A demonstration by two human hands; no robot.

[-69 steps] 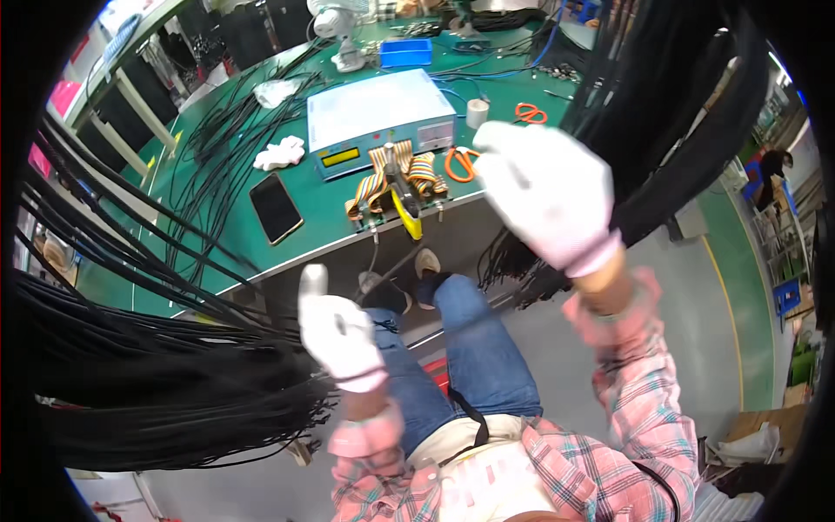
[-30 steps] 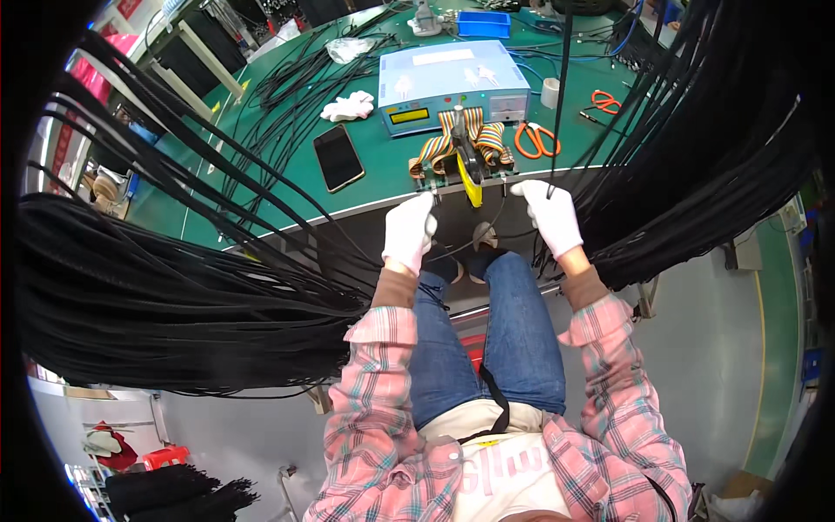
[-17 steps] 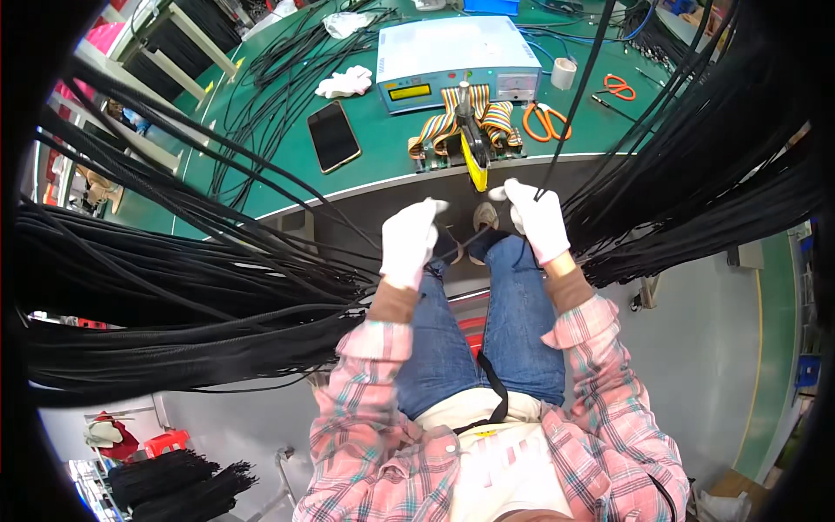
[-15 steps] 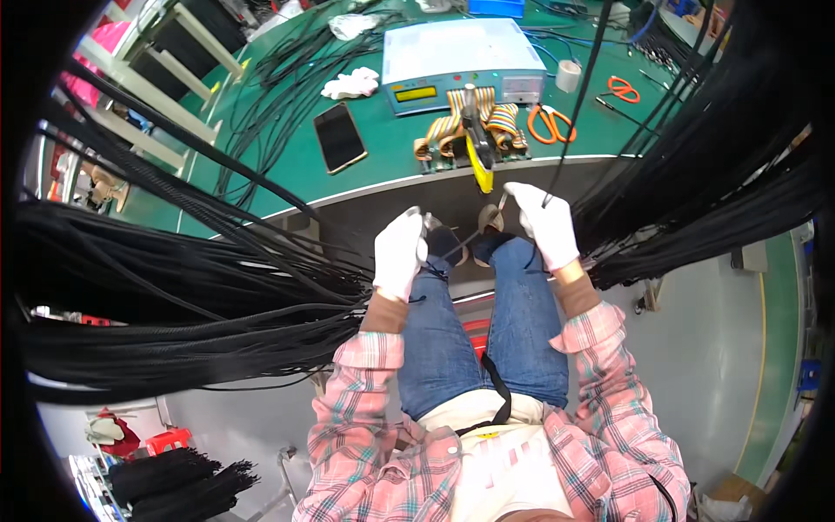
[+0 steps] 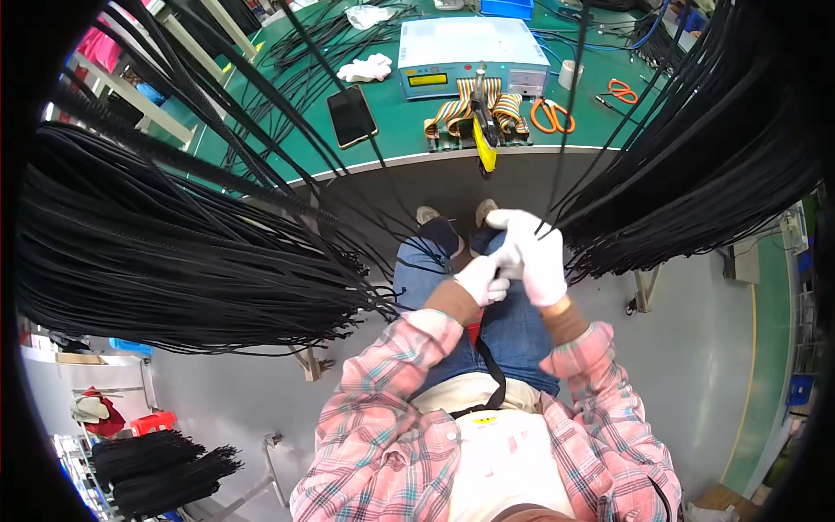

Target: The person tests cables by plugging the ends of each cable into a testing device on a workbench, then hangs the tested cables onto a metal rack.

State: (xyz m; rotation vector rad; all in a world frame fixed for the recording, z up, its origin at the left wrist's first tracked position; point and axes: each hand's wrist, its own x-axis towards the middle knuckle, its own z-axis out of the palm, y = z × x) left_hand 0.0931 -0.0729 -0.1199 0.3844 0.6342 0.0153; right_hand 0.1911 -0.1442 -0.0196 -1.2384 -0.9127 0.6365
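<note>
Both my hands wear white gloves and meet above my lap. My left hand (image 5: 481,280) is closed, its curled fingers against the palm side of my right hand. My right hand (image 5: 537,258) is bent over from the right, one finger pointing left and the others curled in. A small dark bit shows between the gloves; what they grip is hidden. To the left hangs a thick bundle of black braided cables (image 5: 174,252), its loose ends close to my left wrist. Another black cable bundle (image 5: 687,200) hangs to the right, near my right hand.
On the green table (image 5: 383,96) ahead stands a light-blue test box (image 5: 470,48) with striped ribbon cables (image 5: 509,113) and a yellow-handled clamp (image 5: 484,143). Around it lie a phone (image 5: 352,116), orange-handled scissors (image 5: 552,116), a white tape roll (image 5: 570,75) and a white glove (image 5: 365,68).
My hands, apart before with a thin dark cable stretched between them, have come together. The left has moved right and down. The cable bundles have shifted in view.
</note>
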